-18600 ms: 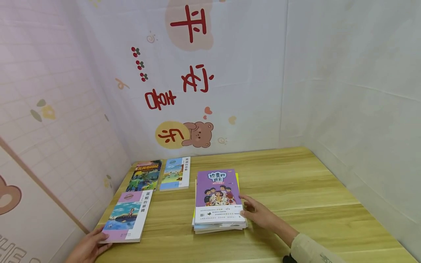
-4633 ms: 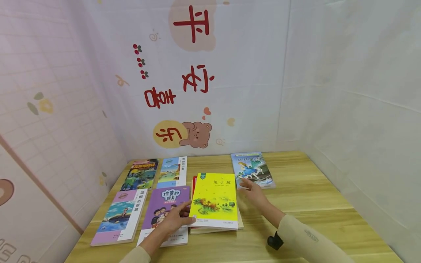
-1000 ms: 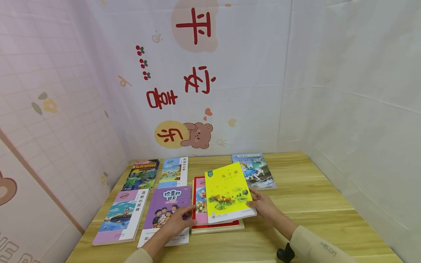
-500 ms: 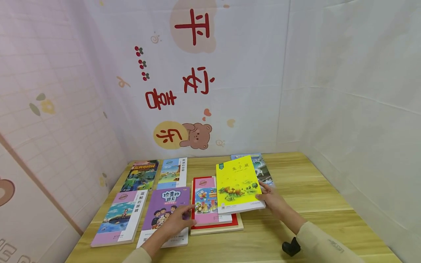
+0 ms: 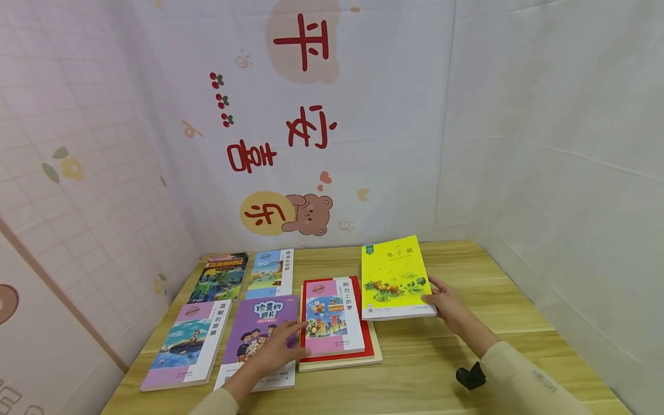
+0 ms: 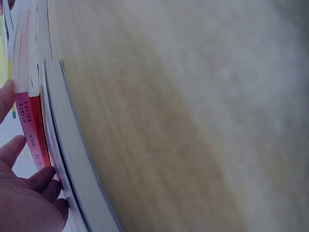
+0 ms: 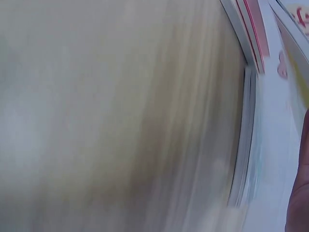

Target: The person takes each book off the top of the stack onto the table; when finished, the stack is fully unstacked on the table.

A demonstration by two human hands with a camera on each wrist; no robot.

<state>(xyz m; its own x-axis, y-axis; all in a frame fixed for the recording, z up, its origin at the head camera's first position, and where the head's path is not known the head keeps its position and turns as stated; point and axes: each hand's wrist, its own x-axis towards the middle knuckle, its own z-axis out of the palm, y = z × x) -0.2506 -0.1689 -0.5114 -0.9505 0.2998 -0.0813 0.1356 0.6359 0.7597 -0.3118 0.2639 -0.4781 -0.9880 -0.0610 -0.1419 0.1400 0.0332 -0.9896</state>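
My right hand pinches the lower right edge of a yellow book, thumb on its cover. The book is tilted and held over the back right of the table. It hides a blue book lying there. My left hand reaches over a purple book, its fingertips right at the left edge of a small stack. On that stack a pink-edged book lies on top of a red book, with a cream edge below. In the left wrist view my fingers are beside the pink spine.
Left on the wooden table lie a pink-and-blue book, a dark green book and a light blue book. A small black object shows by my right sleeve. Cloth walls enclose the table.
The yellow book has gone from the stack to the right and back, baring the pink-edged book and covering the blue one. Earlier, the purple book moved from the stack to the left.
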